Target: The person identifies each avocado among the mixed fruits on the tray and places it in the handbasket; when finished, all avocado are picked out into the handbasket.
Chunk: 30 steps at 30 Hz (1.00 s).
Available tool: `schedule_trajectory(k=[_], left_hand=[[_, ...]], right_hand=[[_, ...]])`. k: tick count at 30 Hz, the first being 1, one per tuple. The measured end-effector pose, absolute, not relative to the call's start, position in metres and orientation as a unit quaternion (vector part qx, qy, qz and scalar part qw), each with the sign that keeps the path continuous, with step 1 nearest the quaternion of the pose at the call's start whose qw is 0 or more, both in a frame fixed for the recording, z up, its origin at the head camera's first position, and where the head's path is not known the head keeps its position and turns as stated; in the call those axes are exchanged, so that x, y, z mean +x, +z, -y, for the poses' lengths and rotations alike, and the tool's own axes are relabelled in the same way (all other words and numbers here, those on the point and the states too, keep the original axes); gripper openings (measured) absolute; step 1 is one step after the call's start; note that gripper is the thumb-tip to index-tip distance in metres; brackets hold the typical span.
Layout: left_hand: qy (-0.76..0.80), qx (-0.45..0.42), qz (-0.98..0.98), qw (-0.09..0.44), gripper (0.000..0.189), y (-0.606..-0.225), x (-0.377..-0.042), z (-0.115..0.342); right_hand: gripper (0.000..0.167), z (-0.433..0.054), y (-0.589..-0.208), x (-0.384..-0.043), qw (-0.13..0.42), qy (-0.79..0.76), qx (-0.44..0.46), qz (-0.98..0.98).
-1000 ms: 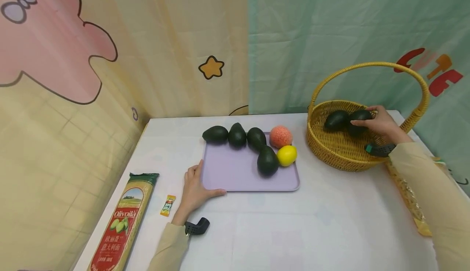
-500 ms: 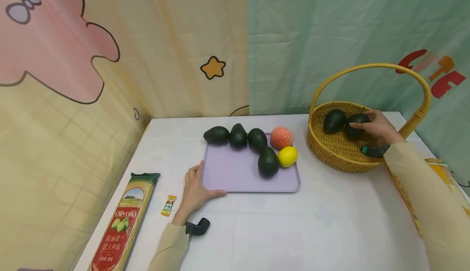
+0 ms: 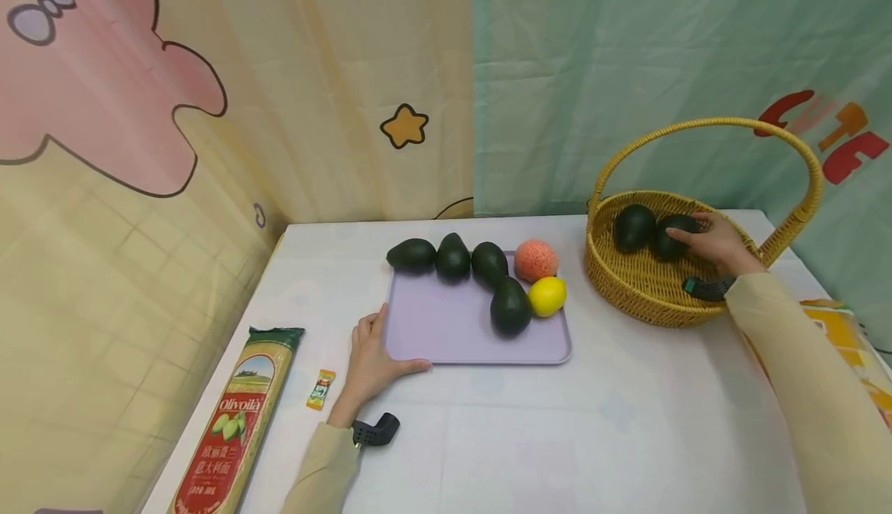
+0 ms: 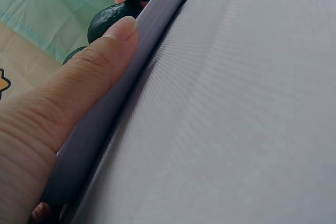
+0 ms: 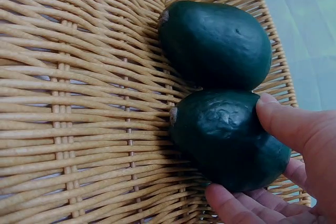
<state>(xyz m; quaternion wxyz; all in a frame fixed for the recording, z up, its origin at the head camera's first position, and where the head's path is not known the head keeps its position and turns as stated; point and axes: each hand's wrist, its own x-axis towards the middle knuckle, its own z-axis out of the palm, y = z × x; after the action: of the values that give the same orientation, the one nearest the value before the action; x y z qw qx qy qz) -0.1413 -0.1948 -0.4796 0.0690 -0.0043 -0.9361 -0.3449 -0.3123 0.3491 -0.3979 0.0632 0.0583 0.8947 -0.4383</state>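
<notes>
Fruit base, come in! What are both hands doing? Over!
Right hand gripping avocado inside basket. Left hand touching tray, near left corner. Second avocado snug against held one.

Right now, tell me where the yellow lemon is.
In the head view, the yellow lemon sits at the right side of the lilac tray, just right of its frontmost avocado and in front of the coral round fruit.

A white counter (image 3: 557,436) directly bears a lilac rectangular tray (image 3: 439,328) toward 12 o'clock, a handled wicker basket (image 3: 641,286) at 2, a partly hidden yellow-orange packet (image 3: 843,336) at 3, a small yellow sachet (image 3: 320,388) at 9, and an Olivoilà pasta pack (image 3: 226,436) between 8 and 9.
</notes>
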Motion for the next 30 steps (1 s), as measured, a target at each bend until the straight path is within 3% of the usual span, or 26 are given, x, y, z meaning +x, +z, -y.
schedule_trajectory(k=[4,12,21,30], left_hand=[[-0.344,-0.005,0.936,0.071,0.128,-0.48,-0.142,0.195],[-0.347,-0.003,0.935,0.068,0.128,-0.48,-0.14,0.195],[-0.34,-0.009,0.938,0.071,0.127,-0.478,-0.14,0.194],[-0.344,-0.009,0.936,0.073,0.128,-0.478,-0.14,0.194]], right_hand=[[0.092,-0.349,-0.396,-0.312,0.061,-0.431,0.053,-0.899],[0.1,-0.356,-0.394,-0.313,0.132,-0.413,0.014,-0.901],[0.1,-0.358,-0.387,-0.309,0.17,-0.408,0.008,-0.897],[0.099,-0.357,-0.377,-0.301,0.181,-0.384,-0.011,-0.906]])
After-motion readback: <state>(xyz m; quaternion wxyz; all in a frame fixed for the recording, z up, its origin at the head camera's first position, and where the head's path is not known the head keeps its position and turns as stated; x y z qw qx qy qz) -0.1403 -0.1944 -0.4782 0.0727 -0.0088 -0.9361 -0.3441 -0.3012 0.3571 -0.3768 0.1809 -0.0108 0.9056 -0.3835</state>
